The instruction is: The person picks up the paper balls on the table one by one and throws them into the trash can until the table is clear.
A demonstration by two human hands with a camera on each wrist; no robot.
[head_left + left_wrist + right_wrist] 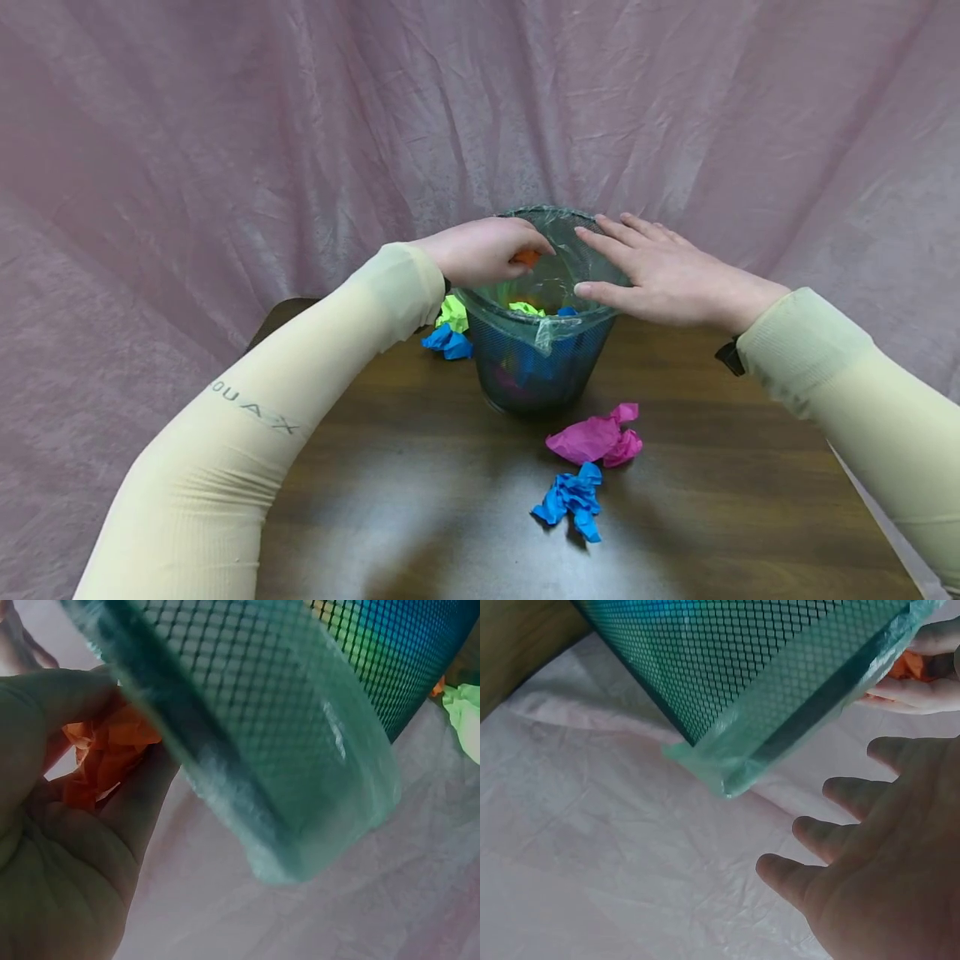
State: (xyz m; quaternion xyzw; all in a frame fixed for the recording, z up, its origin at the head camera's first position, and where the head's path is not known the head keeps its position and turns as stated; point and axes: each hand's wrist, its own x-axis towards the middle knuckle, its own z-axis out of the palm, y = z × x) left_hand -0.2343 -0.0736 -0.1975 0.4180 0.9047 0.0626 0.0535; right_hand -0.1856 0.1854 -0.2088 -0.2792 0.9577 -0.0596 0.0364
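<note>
A mesh wastebasket [540, 367] with a thin translucent green liner [330, 817] over its rim stands on the table. Above its left rim my left hand [491, 250] holds a crumpled orange paper [112, 754] between curled fingers and thumb. My right hand [660, 279] hovers at the right rim, palm down, its fingers straight and spread, holding nothing. Inside the basket lie crumpled papers, among them a yellow-green one [527, 308] and a blue one [567, 312]. Whether the right hand touches the rim I cannot tell.
On the brown table [420, 442], in front of the basket, lie a crumpled pink paper [596, 437] and a blue one [572, 502]. Left of the basket sit a yellow-green paper [453, 313] and another blue one [448, 342]. A pink curtain [420, 108] hangs behind.
</note>
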